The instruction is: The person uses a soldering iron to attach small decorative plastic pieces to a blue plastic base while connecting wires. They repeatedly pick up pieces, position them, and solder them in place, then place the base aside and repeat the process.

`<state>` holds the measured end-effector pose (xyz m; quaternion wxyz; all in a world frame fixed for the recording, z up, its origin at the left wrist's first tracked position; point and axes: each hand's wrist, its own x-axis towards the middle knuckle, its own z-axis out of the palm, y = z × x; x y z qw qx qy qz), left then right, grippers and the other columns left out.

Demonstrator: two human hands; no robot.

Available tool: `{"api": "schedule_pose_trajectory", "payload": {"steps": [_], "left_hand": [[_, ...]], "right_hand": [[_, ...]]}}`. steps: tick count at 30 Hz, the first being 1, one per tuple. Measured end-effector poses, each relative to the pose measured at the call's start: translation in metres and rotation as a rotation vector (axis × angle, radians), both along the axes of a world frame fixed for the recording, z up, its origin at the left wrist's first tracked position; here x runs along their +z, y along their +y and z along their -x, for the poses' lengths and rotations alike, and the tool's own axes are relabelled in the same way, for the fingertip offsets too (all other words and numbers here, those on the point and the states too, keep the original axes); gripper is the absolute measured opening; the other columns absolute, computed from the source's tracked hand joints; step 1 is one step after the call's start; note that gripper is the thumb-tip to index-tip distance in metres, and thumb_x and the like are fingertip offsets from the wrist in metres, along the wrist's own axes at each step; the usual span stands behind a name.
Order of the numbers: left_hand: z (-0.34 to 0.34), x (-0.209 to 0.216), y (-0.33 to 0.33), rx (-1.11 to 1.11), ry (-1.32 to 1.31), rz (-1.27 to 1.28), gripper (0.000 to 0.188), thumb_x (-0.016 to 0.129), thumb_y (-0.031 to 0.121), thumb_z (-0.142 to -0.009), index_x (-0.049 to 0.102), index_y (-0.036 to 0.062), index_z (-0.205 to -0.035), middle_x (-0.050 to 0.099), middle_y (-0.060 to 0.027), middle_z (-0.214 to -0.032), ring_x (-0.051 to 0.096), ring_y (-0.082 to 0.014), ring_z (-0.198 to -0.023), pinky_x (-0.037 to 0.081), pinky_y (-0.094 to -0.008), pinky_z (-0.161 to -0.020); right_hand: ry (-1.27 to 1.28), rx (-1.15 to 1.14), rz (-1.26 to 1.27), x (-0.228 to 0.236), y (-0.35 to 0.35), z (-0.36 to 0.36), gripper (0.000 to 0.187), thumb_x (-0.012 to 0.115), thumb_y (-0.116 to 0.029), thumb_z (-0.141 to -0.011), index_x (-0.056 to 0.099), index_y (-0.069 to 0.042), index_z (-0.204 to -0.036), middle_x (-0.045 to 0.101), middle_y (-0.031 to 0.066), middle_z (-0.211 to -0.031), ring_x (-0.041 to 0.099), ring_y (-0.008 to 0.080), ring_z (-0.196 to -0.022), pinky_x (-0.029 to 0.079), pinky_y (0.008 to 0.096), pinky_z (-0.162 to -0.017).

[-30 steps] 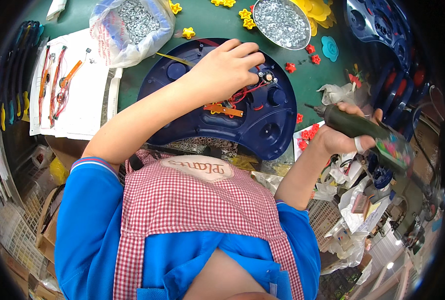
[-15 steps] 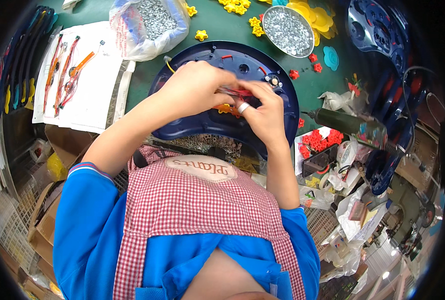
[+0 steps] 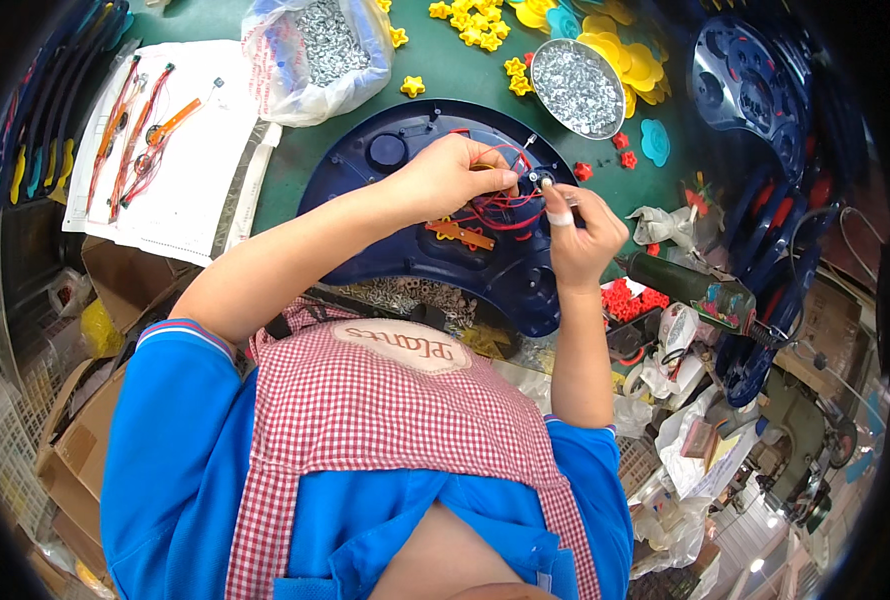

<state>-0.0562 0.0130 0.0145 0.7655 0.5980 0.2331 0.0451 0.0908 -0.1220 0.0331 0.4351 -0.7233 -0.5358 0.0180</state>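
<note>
A dark blue curved plastic shell lies hollow side up before me. Thin red wires loop loosely over its middle, beside an orange circuit strip resting inside. My left hand pinches the wires between thumb and fingertips. At the shell's right side, my right hand, with a white band round its thumb, has its fingertips closed beside a small round part; whatever they hold is too small to tell.
Screws fill a round dish and a plastic bag. Wired strips lie on white paper at left. Yellow stars are at the back. On the right are a dark green power screwdriver and stacked blue shells.
My hands have moved apart, the right one going right to the shell's side. The red wires now spread out between them, and the orange strip shows more fully.
</note>
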Motion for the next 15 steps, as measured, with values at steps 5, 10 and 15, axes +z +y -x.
{"api": "schedule_pose_trajectory", "payload": {"steps": [5, 10, 15], "left_hand": [[-0.007, -0.013, -0.009, 0.039, -0.016, -0.36, 0.017, 0.067, 0.016, -0.093, 0.071, -0.0006, -0.095, 0.068, 0.0014, -0.085, 0.057, -0.0037, -0.079, 0.047, -0.0234, -0.074], [-0.011, -0.004, -0.014, 0.019, -0.062, -0.162, 0.012, 0.072, 0.011, -0.088, 0.068, -0.0003, -0.091, 0.07, -0.0021, -0.083, 0.059, -0.0048, -0.073, 0.049, -0.0233, -0.066], [-0.01, 0.004, -0.005, -0.027, -0.041, 0.07, 0.015, 0.068, 0.017, -0.092, 0.068, 0.0019, -0.09, 0.069, -0.0015, -0.077, 0.058, -0.004, -0.067, 0.046, -0.0216, -0.061]], "right_hand": [[0.567, -0.012, 0.096, -0.01, 0.015, 0.002, 0.013, 0.073, -0.009, -0.087, 0.071, 0.004, -0.085, 0.067, 0.0035, -0.07, 0.059, 0.0084, -0.06, 0.045, 0.0213, -0.056], [0.975, -0.067, 0.077, -0.001, 0.018, -0.005, 0.019, 0.067, -0.007, -0.091, 0.07, 0.006, -0.104, 0.069, 0.0089, -0.08, 0.064, 0.0106, -0.07, 0.049, 0.0228, -0.061], [0.0, 0.135, -0.113, -0.003, 0.012, -0.006, 0.031, 0.063, 0.006, -0.083, 0.069, 0.0, -0.113, 0.07, 0.01, -0.094, 0.067, 0.0211, -0.083, 0.054, 0.0312, -0.072]]}}
